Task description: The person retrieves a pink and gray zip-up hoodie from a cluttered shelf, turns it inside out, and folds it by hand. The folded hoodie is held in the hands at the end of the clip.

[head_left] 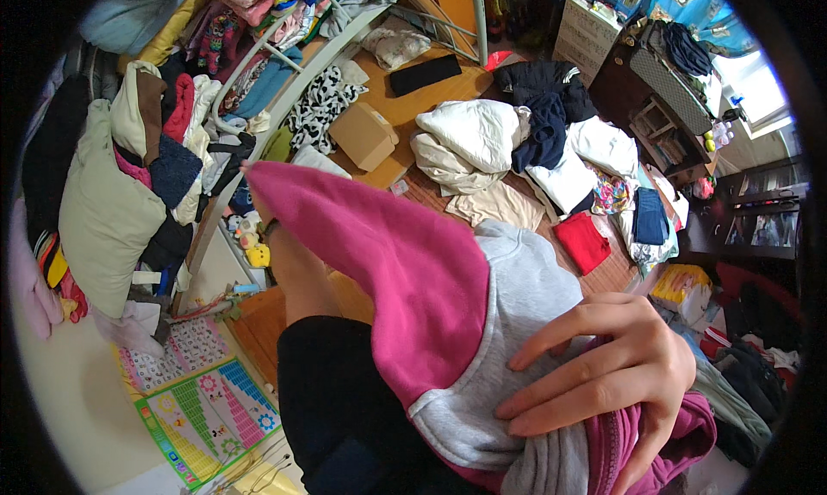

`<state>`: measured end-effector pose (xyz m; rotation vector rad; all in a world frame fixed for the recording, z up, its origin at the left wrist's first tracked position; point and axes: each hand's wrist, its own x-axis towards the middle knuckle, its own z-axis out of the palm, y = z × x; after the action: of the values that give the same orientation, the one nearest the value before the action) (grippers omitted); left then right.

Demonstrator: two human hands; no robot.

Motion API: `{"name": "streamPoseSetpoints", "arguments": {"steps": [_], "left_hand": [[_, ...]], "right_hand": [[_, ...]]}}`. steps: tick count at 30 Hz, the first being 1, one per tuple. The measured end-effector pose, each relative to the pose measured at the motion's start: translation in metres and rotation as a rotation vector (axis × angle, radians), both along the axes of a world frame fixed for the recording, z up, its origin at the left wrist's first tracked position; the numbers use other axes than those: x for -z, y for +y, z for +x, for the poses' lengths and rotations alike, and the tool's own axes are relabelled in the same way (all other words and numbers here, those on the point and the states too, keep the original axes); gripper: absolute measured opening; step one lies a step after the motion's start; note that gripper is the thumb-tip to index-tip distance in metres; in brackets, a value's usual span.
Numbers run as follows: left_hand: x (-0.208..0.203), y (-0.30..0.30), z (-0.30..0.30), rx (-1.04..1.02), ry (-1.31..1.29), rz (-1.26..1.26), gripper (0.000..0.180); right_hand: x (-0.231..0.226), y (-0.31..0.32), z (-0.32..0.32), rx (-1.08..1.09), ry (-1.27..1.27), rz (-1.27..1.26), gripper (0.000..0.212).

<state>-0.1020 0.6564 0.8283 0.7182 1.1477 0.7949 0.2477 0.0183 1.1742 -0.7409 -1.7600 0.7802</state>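
From the head camera, looking down, I have a pink and grey garment [448,297] draped over my left forearm [301,271] and spread toward my lap. It looks like a hooded top: the pink part runs as a long pointed flap from the upper left, near my raised left hand, down to the lower right, where grey lining and a pink zip edge bunch up under my right hand [603,366].

My right hand lies on the grey cloth with the fingers spread and curled, the tips pressing into the fabric; the thumb side seems to pinch the pink edge below, so I read it as gripping the garment, not just resting. My left hand is hidden behind the top corner of the pink flap, so I cannot tell whether its fingers are closed on the cloth or only propping it up.

The garment's long axis runs diagonally, upper left to lower right, between my two hands. The right hand is the nearer one to the bunched bulk of it; the left is at the far thin tip.

Around me the wooden floor [413,99] holds a heap of white and dark clothes [517,142], a folded red piece [581,241], a small cardboard box [363,135] and a black-and-white spotted cloth [320,103]. To my left, clothes and a pale green cushion [99,211] pile up beside a white rail [284,99], with a colourful play mat [211,409] below.
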Motion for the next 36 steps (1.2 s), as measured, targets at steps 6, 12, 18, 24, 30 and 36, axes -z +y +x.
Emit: {"name": "streamPoseSetpoints", "arguments": {"steps": [6,12,18,24,30,36], "left_hand": [[-0.095,0.063,0.009,-0.13,-0.027,0.27,0.047],[-0.136,0.079,0.008,-0.18,-0.007,0.365,0.046],[-0.116,0.068,-0.031,-0.274,0.073,0.314,0.045],[-0.096,0.056,-0.063,-0.338,0.141,0.245,0.044],[-0.11,0.064,-0.057,-0.339,0.167,0.293,0.043],[-0.139,0.077,-0.057,-0.361,0.199,0.402,0.042]], "right_hand": [[-0.003,-0.007,-0.005,0.032,-0.013,0.05,0.073],[0.001,-0.011,-0.004,-0.063,-0.055,0.108,0.072],[0.004,-0.02,-0.004,-0.015,-0.04,0.101,0.073],[0.005,-0.031,-0.003,0.036,-0.018,0.108,0.072],[0.011,-0.037,-0.01,0.117,0.065,0.133,0.072],[0.01,-0.035,-0.009,0.106,0.111,0.201,0.074]]}}
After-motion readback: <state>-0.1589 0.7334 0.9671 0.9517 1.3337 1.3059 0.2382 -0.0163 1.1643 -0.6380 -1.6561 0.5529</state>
